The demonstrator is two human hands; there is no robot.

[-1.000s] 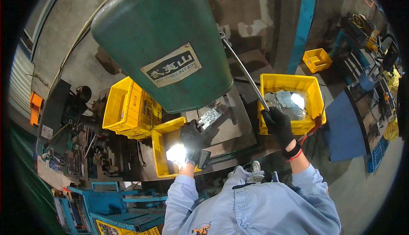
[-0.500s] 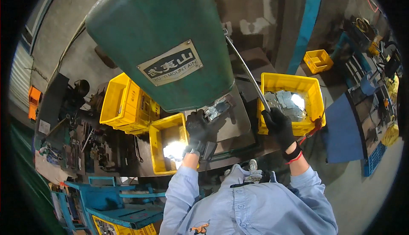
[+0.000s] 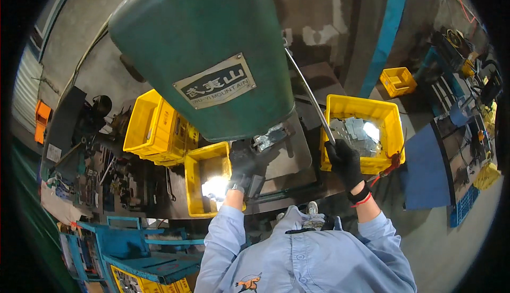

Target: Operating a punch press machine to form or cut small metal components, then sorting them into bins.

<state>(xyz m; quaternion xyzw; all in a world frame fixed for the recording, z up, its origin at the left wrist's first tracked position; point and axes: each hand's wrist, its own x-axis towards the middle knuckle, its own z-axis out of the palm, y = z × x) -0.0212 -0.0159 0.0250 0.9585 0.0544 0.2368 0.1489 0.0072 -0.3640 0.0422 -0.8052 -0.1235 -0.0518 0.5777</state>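
Note:
A big green machine head (image 3: 212,43) hangs over a grey metal base plate (image 3: 292,155). Beneath its lower edge sits a small metal fixture (image 3: 270,137), partly hidden by the head. My right hand (image 3: 344,160), in a black glove, is wrapped round the end of a long metal lever (image 3: 311,94) that runs from the machine's right side. My left hand (image 3: 242,160), also gloved in black, is just left of the fixture, above the near yellow bin's right edge. Motion smears its fingers, so whether it holds anything is unclear.
Left of the plate stands a yellow bin (image 3: 192,187) under a bright glare. Stacked yellow crates (image 3: 159,128) stand behind it. At right a yellow bin (image 3: 390,112) contains several flat metal pieces (image 3: 360,132). Tools (image 3: 109,171) crowd the left side.
My left hand has drawn slightly left, away from the fixture. My right hand keeps its grip on the lever, which looks nearly unmoved. The view has shifted a little.

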